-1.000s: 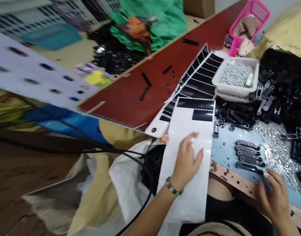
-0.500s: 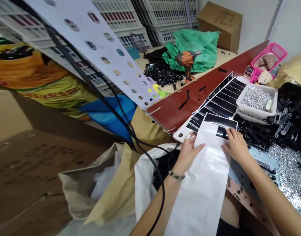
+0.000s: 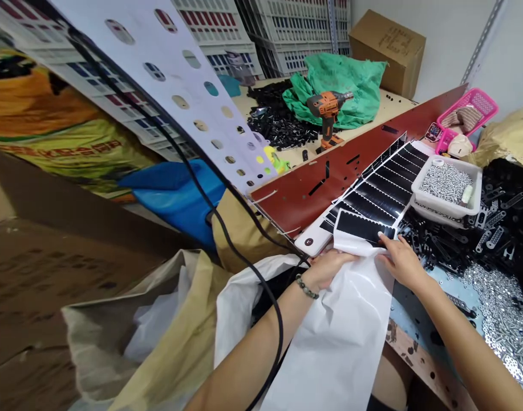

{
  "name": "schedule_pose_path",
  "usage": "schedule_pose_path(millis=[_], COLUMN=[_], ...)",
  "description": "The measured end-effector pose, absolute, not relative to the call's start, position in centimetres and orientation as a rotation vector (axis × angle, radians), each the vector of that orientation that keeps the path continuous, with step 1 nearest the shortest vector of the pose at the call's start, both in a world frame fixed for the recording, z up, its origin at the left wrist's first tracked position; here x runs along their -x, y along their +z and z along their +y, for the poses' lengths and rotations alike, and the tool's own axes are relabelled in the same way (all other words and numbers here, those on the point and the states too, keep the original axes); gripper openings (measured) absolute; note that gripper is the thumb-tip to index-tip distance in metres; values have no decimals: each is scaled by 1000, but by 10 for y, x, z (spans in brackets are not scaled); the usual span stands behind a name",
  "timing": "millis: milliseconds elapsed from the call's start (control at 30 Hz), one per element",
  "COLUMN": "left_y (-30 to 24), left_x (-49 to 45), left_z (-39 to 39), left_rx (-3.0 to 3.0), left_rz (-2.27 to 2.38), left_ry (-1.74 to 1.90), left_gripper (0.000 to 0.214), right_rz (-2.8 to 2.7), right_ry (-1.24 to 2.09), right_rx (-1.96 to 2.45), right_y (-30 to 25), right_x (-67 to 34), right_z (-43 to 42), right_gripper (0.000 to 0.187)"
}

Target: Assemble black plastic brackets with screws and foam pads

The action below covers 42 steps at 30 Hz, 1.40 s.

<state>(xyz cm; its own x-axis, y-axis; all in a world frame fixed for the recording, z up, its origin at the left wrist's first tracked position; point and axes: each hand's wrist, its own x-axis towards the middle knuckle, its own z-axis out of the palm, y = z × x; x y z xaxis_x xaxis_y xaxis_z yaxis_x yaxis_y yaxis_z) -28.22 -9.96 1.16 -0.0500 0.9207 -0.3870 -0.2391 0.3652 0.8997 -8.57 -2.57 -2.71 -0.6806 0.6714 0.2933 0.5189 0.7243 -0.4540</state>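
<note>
White glossy sheet (thin, limp, likely slippery) pinched at its far edge by left hand and right hand.

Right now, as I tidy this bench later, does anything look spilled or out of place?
Yes: silver screws lie loose across the blue table top, not in the white tray. The white sheet under the left hand and right hand hangs crumpled over the table edge.
</note>
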Motion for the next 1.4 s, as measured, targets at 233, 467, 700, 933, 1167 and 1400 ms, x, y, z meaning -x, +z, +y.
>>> schedule_pose_path(millis=[233, 467, 700, 933, 1167, 1400], left_y=[16, 22, 24, 31, 61, 74], left_x=[261, 256, 266, 281, 307, 290], left_z=[-91, -82, -79, -70, -4, 31], left_rx=[-921, -896, -974, -996, -1233, -1472], left_rz=[1400, 1305, 1310, 1195, 1415, 2100], left_ry=[1151, 1186, 1153, 1146, 1363, 1337], left_gripper=[51, 53, 58, 70, 62, 71], right_rz=[-2281, -2242, -2220, -1769, -1563, -1702], right_ry=[713, 730, 820, 674, 429, 175], right_rx=[1059, 868, 901, 1061, 1118, 1136], right_y=[-20, -2, 21, 46, 69, 62], right_x=[87, 82, 75, 38, 1, -14], right_z=[-22, -16, 11, 41, 28, 2], right_gripper=[30, 30, 48, 50, 50, 46])
